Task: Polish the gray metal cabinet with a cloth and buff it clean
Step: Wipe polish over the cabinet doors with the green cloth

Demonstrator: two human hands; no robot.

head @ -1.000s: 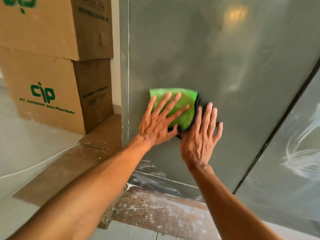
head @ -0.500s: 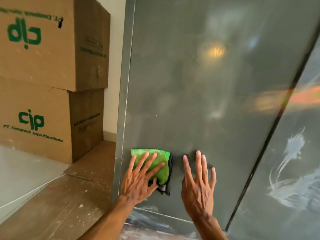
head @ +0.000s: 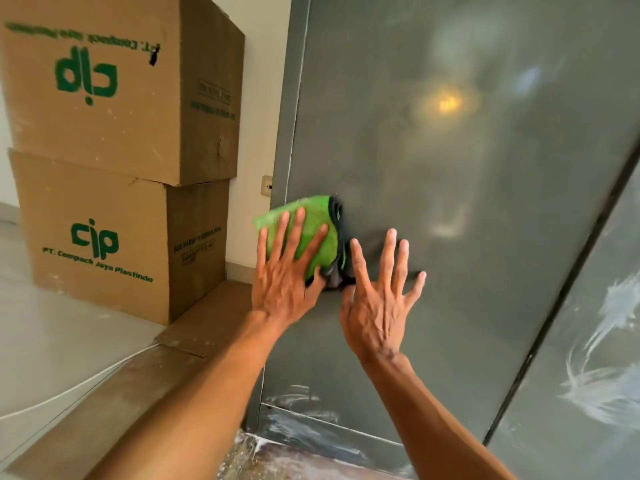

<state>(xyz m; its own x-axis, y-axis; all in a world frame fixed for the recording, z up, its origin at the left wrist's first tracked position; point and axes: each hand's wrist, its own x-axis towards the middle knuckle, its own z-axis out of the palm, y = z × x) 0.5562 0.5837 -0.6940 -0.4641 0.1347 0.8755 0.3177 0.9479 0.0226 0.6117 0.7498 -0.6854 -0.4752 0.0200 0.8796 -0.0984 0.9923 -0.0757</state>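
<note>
So the cloth (head: 306,233) is flat against the cabinet (head: 467,220), low on the left door, and its left corner pokes out past the cabinet's left edge. It's folded into a pad a bit taller than wide, so the long axis runs up the door with the top tipped slightly left. The fuzzy green side faces out, and a dark grey layer shows down its right side and at the bottom corner. The left hand (head: 282,282) lies on it, palm flat, fingers straight and fanned upward, pressing rather than grabbing. The right hand (head: 377,306) is just beside it on bare metal, also flat with fingers spread wide. Its thumb sits right by the dark corner, but I can't tell if they touch. A dark seam (head: 561,292) slants between the doors, and the right door has white smears (head: 602,372), with more along the bottom strip. There's a yellowish glare (head: 448,103) up high. To the left, two cardboard boxes are stacked. The bottom box (head: 93,244) reads "cip" in green with "PT. Compack Jaya Plastindo" under it. The top box (head: 97,84) has the same logo upside down. The print on the boxes' sides is too blurry to read. There's a socket (head: 266,186) on the wall and a white cable (head: 69,389) on the floor.
</note>
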